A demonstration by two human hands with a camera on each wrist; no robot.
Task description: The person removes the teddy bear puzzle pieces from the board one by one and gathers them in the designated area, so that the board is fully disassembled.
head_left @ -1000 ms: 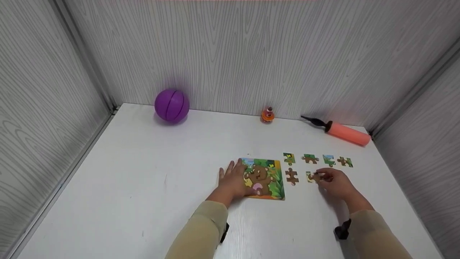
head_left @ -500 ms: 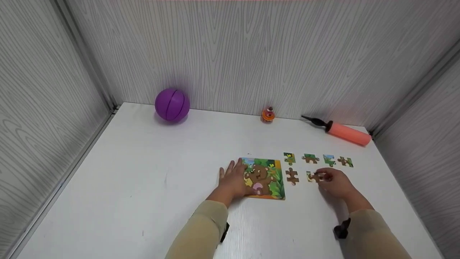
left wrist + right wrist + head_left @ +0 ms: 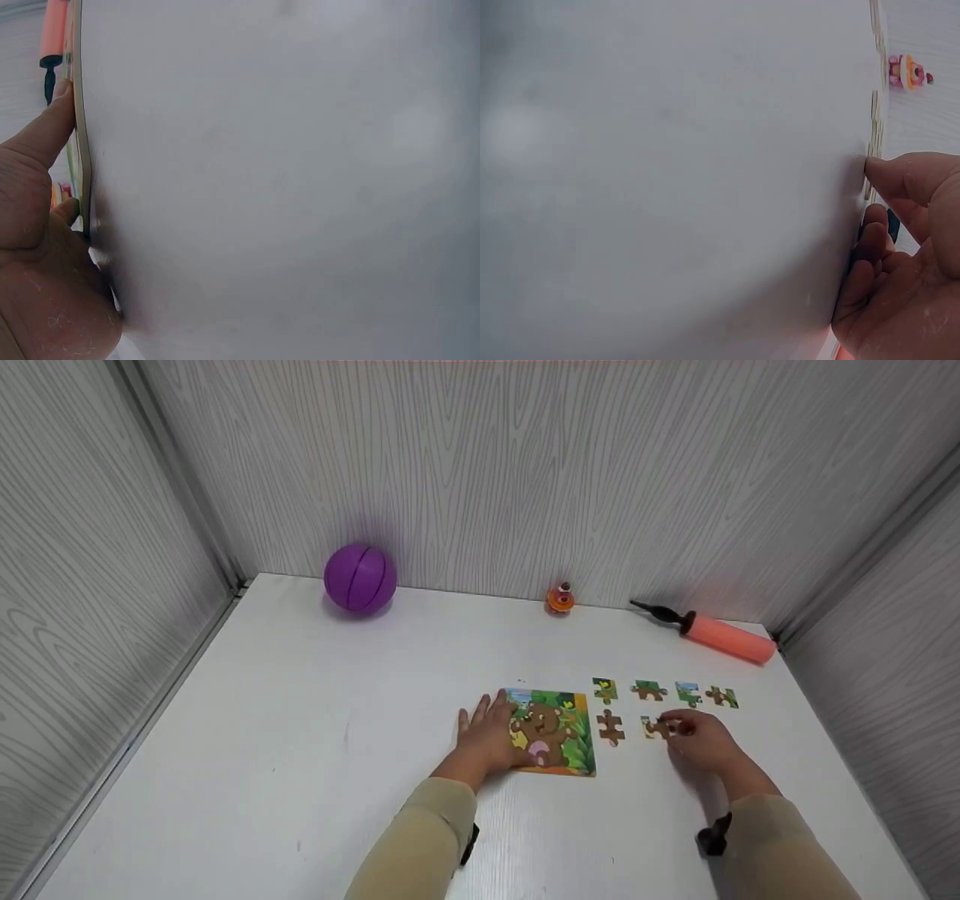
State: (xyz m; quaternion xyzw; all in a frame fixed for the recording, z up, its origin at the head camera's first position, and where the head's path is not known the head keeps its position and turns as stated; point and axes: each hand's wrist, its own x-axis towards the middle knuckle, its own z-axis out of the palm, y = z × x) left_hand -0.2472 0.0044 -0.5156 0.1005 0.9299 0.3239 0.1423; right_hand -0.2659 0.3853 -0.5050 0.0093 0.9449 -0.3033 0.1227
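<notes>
My left hand (image 3: 486, 741) rests with fingers spread on the left side of a square bear-picture puzzle board (image 3: 547, 726). In the left wrist view the thumb (image 3: 46, 135) lies over the edge of the board. To the right, my right hand (image 3: 703, 744) pinches a puzzle piece (image 3: 651, 727) with brown and yellow on it, low at the table; the fingertips hide its right end. The right wrist view shows the thumb (image 3: 889, 176) at the piece's edge and the other fingers curled. A brown puzzle piece (image 3: 610, 727) lies between the board and that hand.
Several more puzzle pieces lie in a row behind, among them a green-edged piece (image 3: 649, 690) and a blue-green piece (image 3: 688, 694). Along the back wall are a purple ball (image 3: 360, 579), a small orange-and-pink figurine (image 3: 559, 598) and a coral hand pump (image 3: 726, 637) with a black nozzle.
</notes>
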